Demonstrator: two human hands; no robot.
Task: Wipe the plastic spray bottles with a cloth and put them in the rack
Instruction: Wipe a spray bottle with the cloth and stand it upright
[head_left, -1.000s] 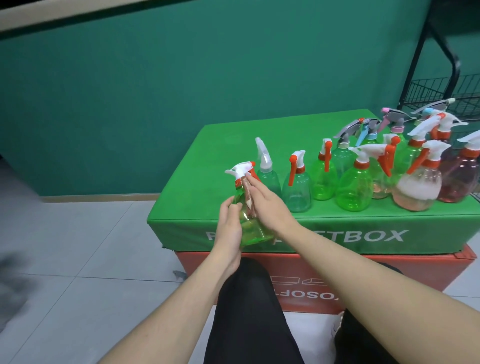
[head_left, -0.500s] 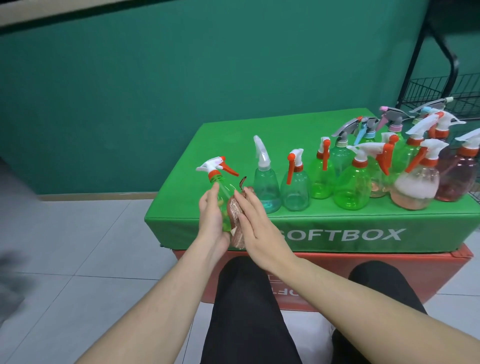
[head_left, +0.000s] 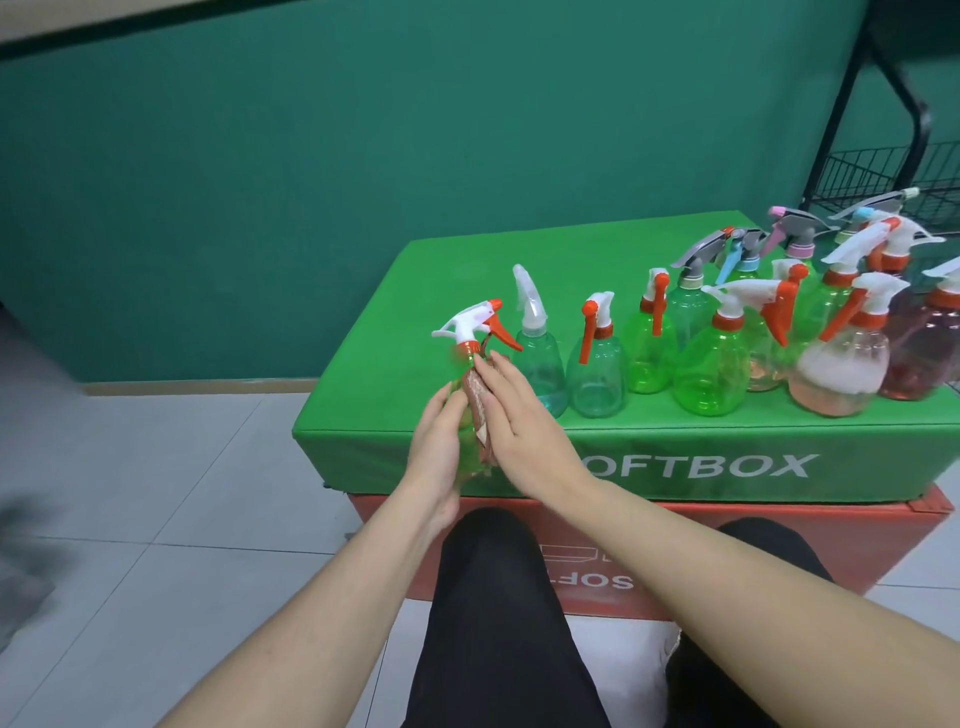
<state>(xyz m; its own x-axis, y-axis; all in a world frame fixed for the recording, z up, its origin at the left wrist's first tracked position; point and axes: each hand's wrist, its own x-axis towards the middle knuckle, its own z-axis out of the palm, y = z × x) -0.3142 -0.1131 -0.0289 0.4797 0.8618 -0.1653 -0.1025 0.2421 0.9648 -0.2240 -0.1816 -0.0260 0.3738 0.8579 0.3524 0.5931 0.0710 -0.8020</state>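
Observation:
A green spray bottle (head_left: 464, 358) with a white and orange trigger head is held upright in front of the green box's left corner. My left hand (head_left: 439, 441) grips its body from the left. My right hand (head_left: 519, 421) lies against the right side with fingers straight, pressing a brown cloth (head_left: 478, 410) onto the bottle. Most of the bottle's body is hidden between my hands. The black wire rack (head_left: 883, 171) stands at the far right behind the box.
Several more spray bottles (head_left: 711, 358), green, clear and pink, stand in a cluster on the green SOFTBOX box (head_left: 467, 291), which sits on a red box (head_left: 883, 545). My knees are below the boxes. Grey tiled floor spreads to the left.
The held bottle moved left off the row and tipped its head leftward. My right hand, with the cloth, slid down the bottle's side and then back up toward the neck.

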